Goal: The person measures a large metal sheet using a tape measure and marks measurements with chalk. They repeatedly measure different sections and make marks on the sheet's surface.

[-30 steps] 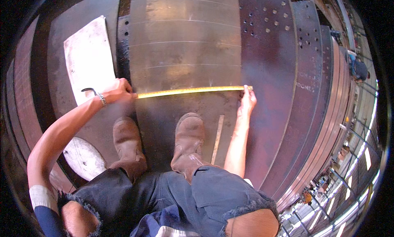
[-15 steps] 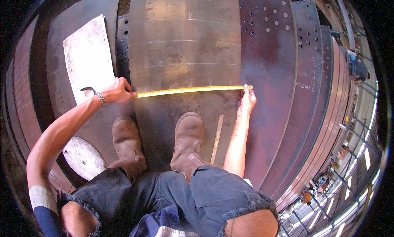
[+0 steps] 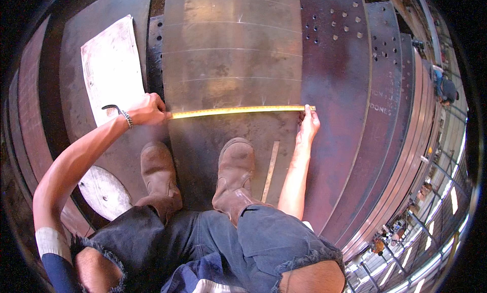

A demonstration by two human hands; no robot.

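A yellow tape measure [image 3: 238, 110] is stretched straight across a brown steel plate [image 3: 228, 39] that carries several pale cross lines and small marks. My left hand [image 3: 147, 109] is closed on the tape at the plate's left edge. At the right edge my right hand [image 3: 308, 124] pinches the tape near its end, index finger extended along it and thumb side partly hidden. Just beyond the right fingertip the tape's end sticks out over the neighbouring plate. A narrow steel ruler [image 3: 270, 171] lies on the plate beside my right forearm.
A white paper sheet [image 3: 112, 64] lies on the left plate, close to my left hand. Below it rests a pale disc with a hole [image 3: 104, 191]. My boots [image 3: 236, 166] stand on the steel. Drilled plates [image 3: 332, 90] are layered at the right; a person [image 3: 447, 87] is farther off.
The whole view has shifted slightly, moving the scene a little to the right. Both hands keep their hold on the tape measure, which stays stretched across the plate.
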